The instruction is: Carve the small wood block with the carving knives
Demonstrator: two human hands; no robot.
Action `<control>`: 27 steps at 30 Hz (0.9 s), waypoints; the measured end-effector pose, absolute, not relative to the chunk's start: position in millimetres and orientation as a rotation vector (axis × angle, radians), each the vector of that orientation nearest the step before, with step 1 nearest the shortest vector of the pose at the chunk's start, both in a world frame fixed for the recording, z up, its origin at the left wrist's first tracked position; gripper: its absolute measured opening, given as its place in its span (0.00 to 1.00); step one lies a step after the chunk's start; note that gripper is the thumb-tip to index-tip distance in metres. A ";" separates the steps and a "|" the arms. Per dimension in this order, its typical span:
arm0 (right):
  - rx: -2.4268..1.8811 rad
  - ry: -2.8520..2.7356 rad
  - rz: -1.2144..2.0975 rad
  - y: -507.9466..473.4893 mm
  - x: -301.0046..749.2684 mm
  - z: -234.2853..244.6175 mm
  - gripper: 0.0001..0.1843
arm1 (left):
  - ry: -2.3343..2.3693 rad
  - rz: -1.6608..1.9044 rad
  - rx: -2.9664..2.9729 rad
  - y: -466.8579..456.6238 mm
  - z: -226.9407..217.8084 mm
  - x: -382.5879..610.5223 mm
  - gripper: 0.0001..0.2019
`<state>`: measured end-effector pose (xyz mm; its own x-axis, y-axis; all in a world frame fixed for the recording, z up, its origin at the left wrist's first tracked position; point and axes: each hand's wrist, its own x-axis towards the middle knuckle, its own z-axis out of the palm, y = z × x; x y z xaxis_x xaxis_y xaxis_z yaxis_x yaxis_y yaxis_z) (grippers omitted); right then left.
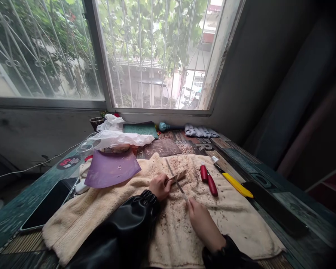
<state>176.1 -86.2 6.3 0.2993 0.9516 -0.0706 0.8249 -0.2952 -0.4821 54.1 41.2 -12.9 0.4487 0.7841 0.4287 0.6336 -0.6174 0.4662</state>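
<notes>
My left hand [159,186] is closed around a small piece of wood [179,175], which sticks out to the right of the fingers. A long, thin metal file [180,186] crosses this wood at a slant and appears to touch it. Its near end is gripped by my right hand [196,213]. Both hands are over a beige towel [179,243] strewn with wood shavings. Two red-handled tools [208,180] lie on the towel right of the hands, their blades hard to make out. Beyond them rests a yellow-handled tool [237,184].
A curved purple sheet [112,170] lies left of my hands, near a tablet [50,203]. White plastic bags [123,139] and a green mat [141,129] are at the back. A long black object [277,209] lies at the right. The barred window stands behind the table.
</notes>
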 end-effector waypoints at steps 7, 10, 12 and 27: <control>-2.258 -1.563 0.532 -99.6 175.1 6.8 0.16 | 1.039 0.926 2.384 52.1 -16.1 49.2 0.08; -2.291 -1.576 0.514 -86.5 166.5 12.5 0.16 | 1.078 0.933 2.322 58.9 -17.2 45.6 0.09; -2.318 -1.595 0.497 -80.2 163.7 15.2 0.15 | 1.105 0.944 2.307 61.5 -17.5 43.7 0.09; -2.356 -1.614 0.475 -80.4 183.4 29.3 0.16 | 1.023 0.928 2.461 55.9 -15.5 44.6 0.09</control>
